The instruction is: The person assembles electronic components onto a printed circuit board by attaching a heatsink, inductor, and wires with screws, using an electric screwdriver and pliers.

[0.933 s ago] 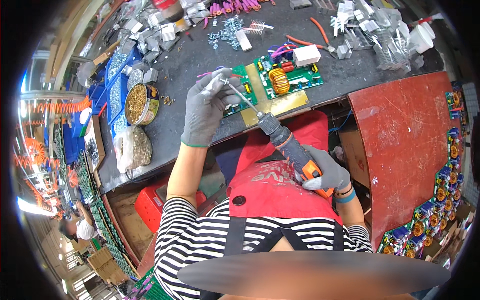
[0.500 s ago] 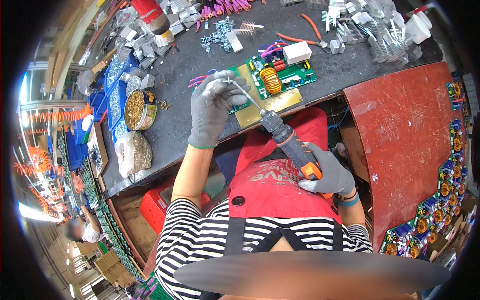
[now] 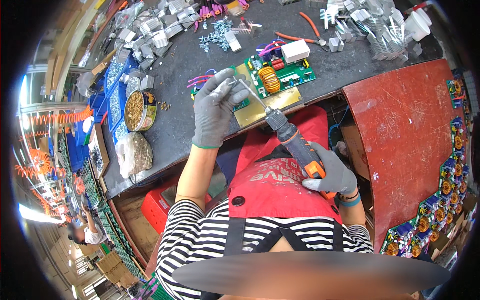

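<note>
While a black cordless screwdriver with orange trim [image 3: 294, 142] slants across the front of the red fabric apron [image 3: 265, 190], its long steel bit [image 3: 256, 98] points up and left over the table edge. Right hand [image 3: 337, 172], grey-gloved: closed around the tool's rear grip. Left hand [image 3: 215, 105], also grey-gloved: fingers curled narrowly at the bit's tip, beside a small pale metal piece [image 3: 235, 80]; cannot tell whether they pinch it. Behind the bit, a flat brass-coloured plate [image 3: 287, 97] lies at the edge of the black worktable [image 3: 175, 80]. Green circuit board with a copper-wound ring coil [image 3: 290, 82] sits against the plate; a second green circuit board [image 3: 243, 104] is partly hidden by the left hand. Farther back: orange-handled pliers [image 3: 296, 38] and a heap of silvery screws [image 3: 215, 36]. Leftward: a round tin of brass-coloured screws [image 3: 149, 112] and a clear plastic bag [image 3: 132, 155], near one another.
</note>
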Action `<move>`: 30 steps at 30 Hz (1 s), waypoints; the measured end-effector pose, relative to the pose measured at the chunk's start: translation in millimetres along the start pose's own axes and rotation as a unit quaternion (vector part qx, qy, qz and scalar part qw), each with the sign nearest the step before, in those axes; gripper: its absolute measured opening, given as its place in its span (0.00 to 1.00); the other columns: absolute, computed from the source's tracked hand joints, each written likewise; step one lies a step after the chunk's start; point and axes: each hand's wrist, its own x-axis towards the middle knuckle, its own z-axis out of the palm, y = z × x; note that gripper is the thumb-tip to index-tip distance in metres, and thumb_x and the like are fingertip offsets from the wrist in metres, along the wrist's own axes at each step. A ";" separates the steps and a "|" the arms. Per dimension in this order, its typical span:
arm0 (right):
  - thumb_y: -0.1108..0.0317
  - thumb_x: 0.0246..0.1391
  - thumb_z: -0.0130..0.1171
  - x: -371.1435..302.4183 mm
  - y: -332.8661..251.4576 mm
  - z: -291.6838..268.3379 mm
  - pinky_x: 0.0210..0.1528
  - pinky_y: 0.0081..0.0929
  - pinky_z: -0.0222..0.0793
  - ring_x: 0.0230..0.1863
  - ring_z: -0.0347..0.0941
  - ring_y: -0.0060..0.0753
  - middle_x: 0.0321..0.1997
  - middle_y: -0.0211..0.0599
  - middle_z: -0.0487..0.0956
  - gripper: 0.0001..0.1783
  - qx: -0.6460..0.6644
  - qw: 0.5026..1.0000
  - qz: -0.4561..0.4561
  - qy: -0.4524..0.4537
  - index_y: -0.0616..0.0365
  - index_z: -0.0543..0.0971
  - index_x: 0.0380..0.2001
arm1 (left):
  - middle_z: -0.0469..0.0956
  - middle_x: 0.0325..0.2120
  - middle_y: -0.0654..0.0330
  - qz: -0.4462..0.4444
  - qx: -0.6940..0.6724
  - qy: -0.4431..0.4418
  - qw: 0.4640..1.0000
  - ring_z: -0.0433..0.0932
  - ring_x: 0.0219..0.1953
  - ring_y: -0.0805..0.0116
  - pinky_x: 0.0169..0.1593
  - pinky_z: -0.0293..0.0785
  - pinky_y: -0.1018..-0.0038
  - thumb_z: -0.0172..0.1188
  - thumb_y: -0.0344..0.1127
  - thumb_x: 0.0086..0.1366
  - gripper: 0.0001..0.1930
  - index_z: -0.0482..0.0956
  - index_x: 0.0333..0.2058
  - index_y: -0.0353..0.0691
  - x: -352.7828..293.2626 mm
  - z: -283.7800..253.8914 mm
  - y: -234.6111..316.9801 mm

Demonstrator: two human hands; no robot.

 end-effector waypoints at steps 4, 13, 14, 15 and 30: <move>0.58 0.36 0.75 -3.5 3.8 -2.4 0.44 0.37 0.71 0.40 0.78 0.47 0.41 0.49 0.79 0.48 0.003 1.000 0.005 -0.007 0.64 0.64 0.60 | 0.77 0.45 0.39 -0.007 0.003 -0.030 1.000 0.82 0.45 0.49 0.46 0.85 0.64 0.46 0.22 0.68 0.16 0.69 0.53 0.25 0.3 -4.1 1.8; 0.58 0.35 0.76 -5.1 7.0 -8.5 0.43 0.36 0.71 0.38 0.78 0.46 0.40 0.48 0.79 0.50 -0.001 0.999 0.017 -0.031 0.63 0.64 0.61 | 0.78 0.44 0.40 -0.029 -0.037 -0.056 0.997 0.81 0.45 0.46 0.46 0.85 0.62 0.47 0.24 0.67 0.17 0.68 0.53 0.25 -1.3 -8.2 4.3; 0.59 0.34 0.75 -5.5 9.1 -10.2 0.43 0.35 0.71 0.37 0.78 0.42 0.39 0.47 0.79 0.50 0.009 0.999 0.008 -0.035 0.64 0.64 0.61 | 0.78 0.42 0.40 -0.040 -0.035 -0.072 0.996 0.82 0.44 0.46 0.45 0.85 0.61 0.48 0.25 0.66 0.17 0.68 0.53 0.24 -1.1 -10.0 5.6; 0.59 0.34 0.75 -5.3 11.5 -13.4 0.43 0.35 0.71 0.37 0.78 0.42 0.39 0.47 0.79 0.50 0.009 0.999 0.009 -0.036 0.64 0.64 0.61 | 0.79 0.41 0.41 -0.050 -0.034 -0.087 0.994 0.82 0.43 0.45 0.44 0.85 0.61 0.50 0.25 0.65 0.18 0.69 0.53 0.24 -0.6 -12.1 7.6; 0.61 0.32 0.74 -0.5 12.7 -15.4 0.39 0.24 0.72 0.33 0.74 0.22 0.34 0.35 0.80 0.48 0.187 0.975 0.032 -0.118 0.67 0.66 0.58 | 0.80 0.35 0.48 -0.099 0.016 -0.117 0.988 0.83 0.38 0.52 0.40 0.86 0.64 0.52 0.31 0.65 0.17 0.73 0.49 0.28 -4.7 1.5 18.5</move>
